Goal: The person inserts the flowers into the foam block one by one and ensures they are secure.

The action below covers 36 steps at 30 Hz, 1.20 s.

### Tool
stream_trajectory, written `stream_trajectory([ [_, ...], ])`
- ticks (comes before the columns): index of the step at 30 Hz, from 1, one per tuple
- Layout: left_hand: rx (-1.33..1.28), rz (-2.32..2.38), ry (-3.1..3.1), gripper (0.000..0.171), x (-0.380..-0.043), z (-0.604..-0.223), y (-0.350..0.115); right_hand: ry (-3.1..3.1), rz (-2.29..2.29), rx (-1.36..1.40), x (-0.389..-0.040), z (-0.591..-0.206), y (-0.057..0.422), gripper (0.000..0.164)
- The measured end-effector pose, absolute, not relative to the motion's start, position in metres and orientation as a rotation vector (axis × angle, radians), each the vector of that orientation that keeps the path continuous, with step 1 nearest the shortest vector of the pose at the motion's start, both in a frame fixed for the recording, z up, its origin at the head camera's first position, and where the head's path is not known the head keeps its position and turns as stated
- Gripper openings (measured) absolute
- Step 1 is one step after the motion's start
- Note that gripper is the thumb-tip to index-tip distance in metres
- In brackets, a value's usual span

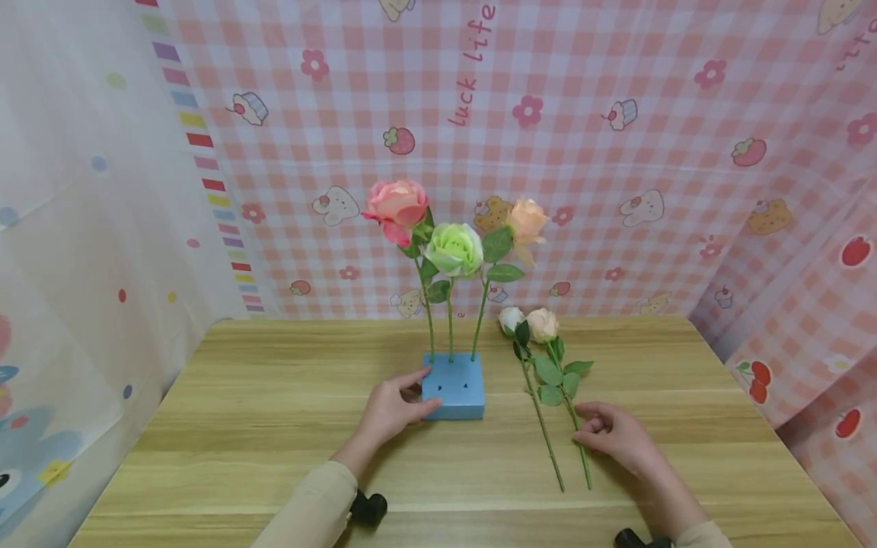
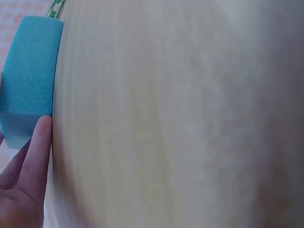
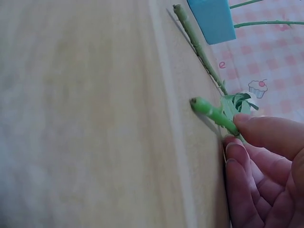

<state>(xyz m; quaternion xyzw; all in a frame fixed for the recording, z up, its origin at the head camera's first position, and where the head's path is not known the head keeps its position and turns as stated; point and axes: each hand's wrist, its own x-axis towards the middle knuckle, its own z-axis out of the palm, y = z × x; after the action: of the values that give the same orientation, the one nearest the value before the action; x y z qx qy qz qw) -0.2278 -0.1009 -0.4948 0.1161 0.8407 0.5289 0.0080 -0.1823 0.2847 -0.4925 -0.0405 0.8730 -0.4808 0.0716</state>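
A pink-checked cloth [image 1: 582,160] printed with cupcakes and strawberries hangs across the far side and the right; a white dotted cloth [image 1: 103,228] hangs at left. Below them is a wood-grain desk [image 1: 288,396]. Of five roses, three are set upright along the far edge of a blue block [image 1: 453,407] near the desk's middle: a big pink rose [image 1: 396,207] at left, a green rose [image 1: 455,250] between, a peach rose [image 1: 527,221] at right. That seems just over half done. Two remain, lying right of the block: a cream rose [image 1: 543,326] and a white rose [image 1: 511,320]. The left hand [image 1: 392,407] grips the block's left side; the right hand [image 1: 615,435] pinches the cream rose's stem towards its near end. Two small holes [image 1: 440,388] in the block are unfilled.
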Motion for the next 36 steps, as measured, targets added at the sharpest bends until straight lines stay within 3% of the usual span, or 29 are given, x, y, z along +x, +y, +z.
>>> stream_trajectory([
  [36,0.322,1.672,2.581,0.061,-0.229,-0.493,-0.101,2.322,-1.696,0.013,-0.178,-0.487,0.293,0.046],
])
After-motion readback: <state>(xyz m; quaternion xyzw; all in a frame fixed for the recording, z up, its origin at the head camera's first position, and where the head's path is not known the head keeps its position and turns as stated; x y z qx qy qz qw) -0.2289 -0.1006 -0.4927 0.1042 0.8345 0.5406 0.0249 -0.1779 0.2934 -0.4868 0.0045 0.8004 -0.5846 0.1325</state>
